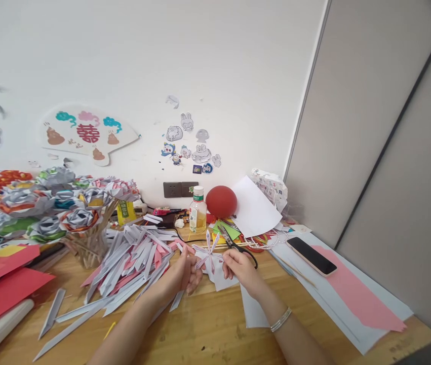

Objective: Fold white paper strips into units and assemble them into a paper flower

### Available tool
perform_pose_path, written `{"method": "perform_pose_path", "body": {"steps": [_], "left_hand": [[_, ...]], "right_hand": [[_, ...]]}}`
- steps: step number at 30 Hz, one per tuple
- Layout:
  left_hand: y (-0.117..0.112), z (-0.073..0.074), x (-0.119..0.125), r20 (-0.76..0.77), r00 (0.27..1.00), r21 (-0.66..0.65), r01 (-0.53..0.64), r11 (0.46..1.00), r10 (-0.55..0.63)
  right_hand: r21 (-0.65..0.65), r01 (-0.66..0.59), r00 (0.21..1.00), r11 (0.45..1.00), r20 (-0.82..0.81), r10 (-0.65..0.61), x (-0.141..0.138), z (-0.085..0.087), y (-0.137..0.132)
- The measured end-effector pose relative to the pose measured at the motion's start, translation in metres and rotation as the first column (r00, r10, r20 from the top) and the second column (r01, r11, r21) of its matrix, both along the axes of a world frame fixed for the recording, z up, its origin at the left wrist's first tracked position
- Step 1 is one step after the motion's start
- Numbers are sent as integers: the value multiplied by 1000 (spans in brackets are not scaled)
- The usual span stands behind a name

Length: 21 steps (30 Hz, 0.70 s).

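Both of my hands pinch a small star-shaped piece made of folded paper strips (208, 252) above the wooden table (207, 329). My left hand (185, 272) holds its left side with fingers closed. My right hand (238, 267), with a bracelet on the wrist, grips its right side. A large heap of folded grey and pink paper strips (135, 258) lies just left of my left hand. Black-handled scissors (238, 246) rest right behind my right hand.
A vase of paper flowers (82, 228) stands at the left, with red paper sheets (2, 284) in front. A bottle (198, 210), a red ball (221, 201) and white paper (255, 208) sit by the wall. A phone (311, 256) lies on pink and white sheets at the right.
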<state>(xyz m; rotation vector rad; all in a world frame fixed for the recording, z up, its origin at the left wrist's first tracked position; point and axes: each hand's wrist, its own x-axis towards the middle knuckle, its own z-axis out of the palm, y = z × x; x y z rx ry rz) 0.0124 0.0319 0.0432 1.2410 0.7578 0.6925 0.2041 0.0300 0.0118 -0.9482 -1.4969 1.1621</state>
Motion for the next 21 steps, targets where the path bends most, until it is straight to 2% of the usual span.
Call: {"method": "perform_pose_path", "body": {"steps": [4, 7, 10, 12, 13, 15, 17, 19, 21], "left_hand": [[1, -3, 0, 70, 996, 41, -55, 998, 52], [4, -9, 4, 38, 991, 149, -136, 980, 131], [4, -16, 12, -70, 943, 301, -291, 908, 325], [1, -20, 18, -179, 888, 459, -306, 834, 424], [-2, -21, 21, -250, 855, 556, -258, 790, 455], [-9, -23, 25, -395, 762, 726, -84, 683, 513], [-16, -23, 27, -493, 663, 808, 111, 578, 563], [-21, -21, 26, -515, 603, 842, 225, 489, 609], [-22, -17, 24, -454, 587, 888, 242, 391, 670]], "right_hand": [[-22, 58, 998, 998, -26, -58, -4, -4, 3], [-15, 187, 982, 982, -5, -187, -7, -5, 5], [-4, 291, 956, 957, -24, -291, -8, -4, 5], [-5, 322, 946, 947, -32, -322, -8, -5, 6], [-10, 332, 943, 943, -30, -332, -8, -6, 6], [-25, 353, 935, 935, -18, -353, -8, -8, 7], [-26, 373, 928, 928, -2, -373, -6, -11, 9], [-9, 375, 927, 927, 10, -374, -4, -12, 11], [21, 355, 934, 935, 20, -356, -3, -11, 10]]}}
